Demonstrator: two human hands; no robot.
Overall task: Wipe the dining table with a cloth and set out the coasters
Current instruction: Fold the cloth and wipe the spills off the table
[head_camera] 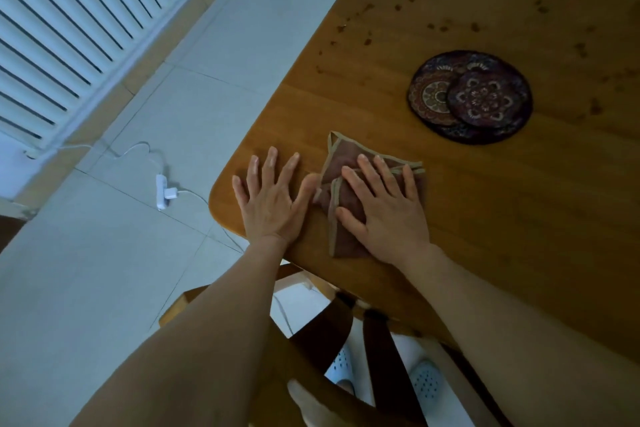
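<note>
A wooden worktop (485,201) carries dark crumbs (474,26) at its far side. The folded cloth (343,156) lies near its corner under the flat right hand (388,211), grip apart. The left hand (273,198) rests flat on the wood beside it, grip apart. Overlapping coasters (481,100) lie beyond.

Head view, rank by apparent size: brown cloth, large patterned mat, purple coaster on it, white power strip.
1. Large round patterned mat, folded brown cloth: alike; right hand covers part.
2. Purple round coaster.
3. White power strip.
</note>
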